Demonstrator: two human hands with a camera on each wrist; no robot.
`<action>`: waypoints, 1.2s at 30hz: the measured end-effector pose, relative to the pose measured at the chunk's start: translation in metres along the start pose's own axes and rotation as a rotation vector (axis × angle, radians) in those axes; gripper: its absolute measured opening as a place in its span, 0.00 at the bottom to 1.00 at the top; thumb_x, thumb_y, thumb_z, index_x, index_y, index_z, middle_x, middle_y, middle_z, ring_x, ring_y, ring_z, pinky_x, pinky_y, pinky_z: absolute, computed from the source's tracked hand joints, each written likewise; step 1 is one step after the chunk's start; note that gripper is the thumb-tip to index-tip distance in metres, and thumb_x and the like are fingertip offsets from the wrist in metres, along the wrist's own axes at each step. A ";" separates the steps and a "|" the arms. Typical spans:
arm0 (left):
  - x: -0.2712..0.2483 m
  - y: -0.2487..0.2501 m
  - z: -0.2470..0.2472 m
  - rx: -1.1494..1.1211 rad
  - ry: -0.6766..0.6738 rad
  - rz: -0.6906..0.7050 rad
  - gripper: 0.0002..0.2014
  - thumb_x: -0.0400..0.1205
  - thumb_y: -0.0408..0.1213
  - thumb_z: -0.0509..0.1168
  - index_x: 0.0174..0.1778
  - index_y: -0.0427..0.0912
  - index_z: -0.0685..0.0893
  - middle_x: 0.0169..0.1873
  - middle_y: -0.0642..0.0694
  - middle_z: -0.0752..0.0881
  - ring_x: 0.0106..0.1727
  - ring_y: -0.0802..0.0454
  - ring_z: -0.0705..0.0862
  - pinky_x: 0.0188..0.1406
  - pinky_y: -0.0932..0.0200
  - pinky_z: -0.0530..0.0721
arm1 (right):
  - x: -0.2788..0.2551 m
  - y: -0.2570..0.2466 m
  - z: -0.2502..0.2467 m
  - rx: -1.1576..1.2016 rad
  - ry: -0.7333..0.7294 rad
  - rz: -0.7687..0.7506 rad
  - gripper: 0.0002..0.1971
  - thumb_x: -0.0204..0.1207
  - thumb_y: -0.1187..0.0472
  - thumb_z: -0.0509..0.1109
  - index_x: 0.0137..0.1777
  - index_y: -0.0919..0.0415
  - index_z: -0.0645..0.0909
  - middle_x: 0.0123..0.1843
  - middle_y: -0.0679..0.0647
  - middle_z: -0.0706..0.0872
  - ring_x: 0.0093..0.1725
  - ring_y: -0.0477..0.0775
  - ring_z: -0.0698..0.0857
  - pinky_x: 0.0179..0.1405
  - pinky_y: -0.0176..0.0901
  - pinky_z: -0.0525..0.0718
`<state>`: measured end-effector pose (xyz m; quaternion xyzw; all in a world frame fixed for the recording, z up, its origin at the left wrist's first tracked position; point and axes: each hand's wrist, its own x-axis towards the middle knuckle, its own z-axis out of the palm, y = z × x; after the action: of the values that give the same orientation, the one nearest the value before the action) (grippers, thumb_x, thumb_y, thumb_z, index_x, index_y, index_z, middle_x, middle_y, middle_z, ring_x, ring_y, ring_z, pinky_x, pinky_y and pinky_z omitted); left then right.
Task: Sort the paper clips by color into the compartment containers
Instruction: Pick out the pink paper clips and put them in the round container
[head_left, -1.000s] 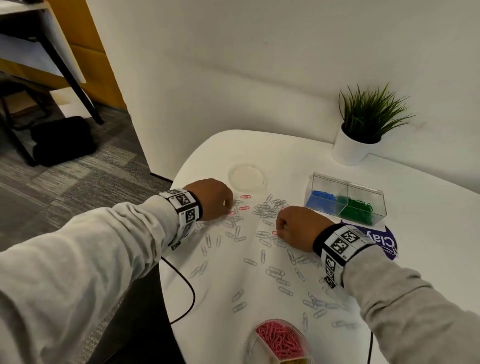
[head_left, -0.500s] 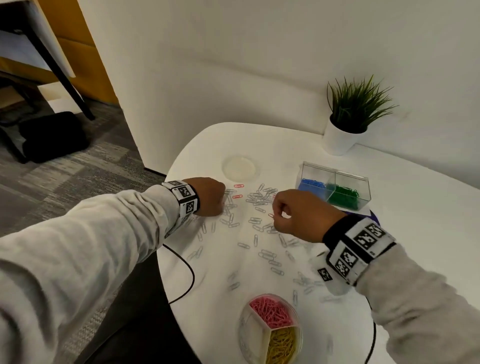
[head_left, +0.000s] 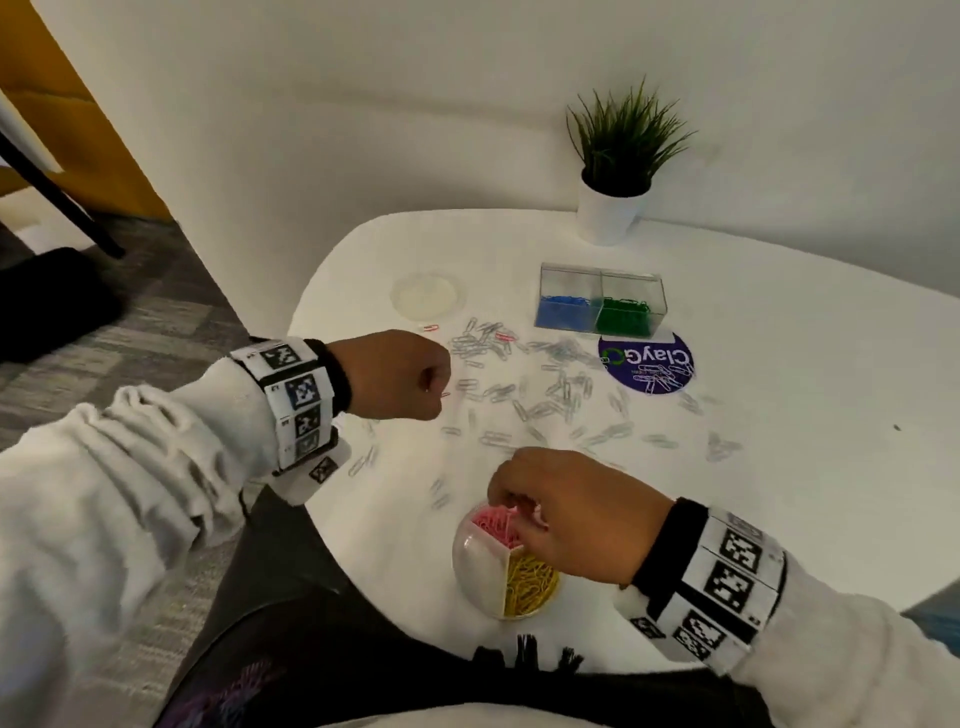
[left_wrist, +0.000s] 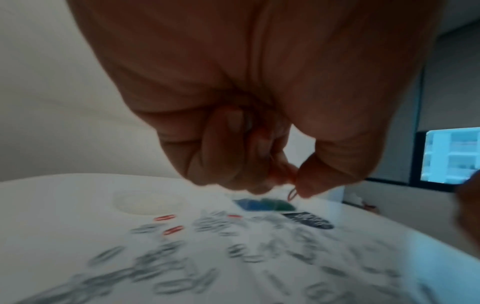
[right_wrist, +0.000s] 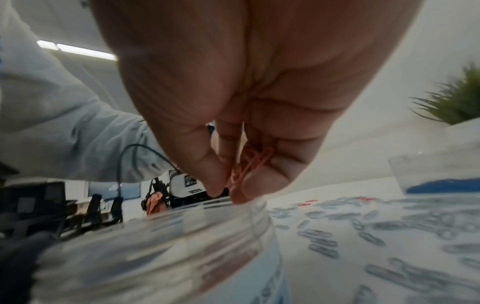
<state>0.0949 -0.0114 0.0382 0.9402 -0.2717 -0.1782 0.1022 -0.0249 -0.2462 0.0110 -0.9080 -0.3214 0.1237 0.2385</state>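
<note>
The right hand (head_left: 566, 514), half a second ago raised over the scattered silver clips (head_left: 524, 395) at mid-frame, now hangs at lower centre over the round container (head_left: 467, 561), fingers pinching pink clips (right_wrist: 252, 164) above its pink section. The left hand (head_left: 400, 374), lifted off the desk (head_left: 779, 415), pinches a red clip (left_wrist: 292, 193).

We take this for an office. We see grey carpet tiles (head_left: 130, 332), a white table (head_left: 779, 415) against a padded white wall with a potted plant (head_left: 618, 171), and a lit screen (left_wrist: 451, 154) beyond.
</note>
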 end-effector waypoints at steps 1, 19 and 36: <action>-0.007 0.010 0.001 -0.007 -0.035 0.021 0.05 0.76 0.41 0.67 0.37 0.51 0.76 0.31 0.57 0.79 0.33 0.60 0.74 0.35 0.62 0.72 | -0.003 0.000 0.000 0.037 0.032 0.023 0.11 0.78 0.60 0.67 0.59 0.50 0.81 0.52 0.44 0.84 0.46 0.42 0.81 0.49 0.39 0.82; -0.030 0.097 0.052 0.089 -0.087 0.360 0.03 0.80 0.45 0.67 0.48 0.54 0.80 0.41 0.58 0.77 0.40 0.58 0.77 0.43 0.60 0.79 | -0.028 0.025 -0.009 0.128 0.065 0.337 0.04 0.76 0.53 0.72 0.44 0.46 0.78 0.41 0.40 0.82 0.41 0.39 0.79 0.36 0.28 0.70; -0.045 0.068 0.045 -0.198 0.005 0.424 0.06 0.83 0.38 0.68 0.53 0.52 0.87 0.44 0.59 0.88 0.44 0.63 0.86 0.46 0.63 0.85 | -0.031 0.032 -0.002 0.097 0.051 0.321 0.01 0.80 0.51 0.68 0.47 0.45 0.79 0.43 0.38 0.82 0.44 0.39 0.82 0.41 0.29 0.75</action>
<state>0.0099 -0.0479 0.0292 0.8478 -0.4442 -0.1762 0.2298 -0.0312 -0.2884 -0.0014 -0.9380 -0.1595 0.1525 0.2673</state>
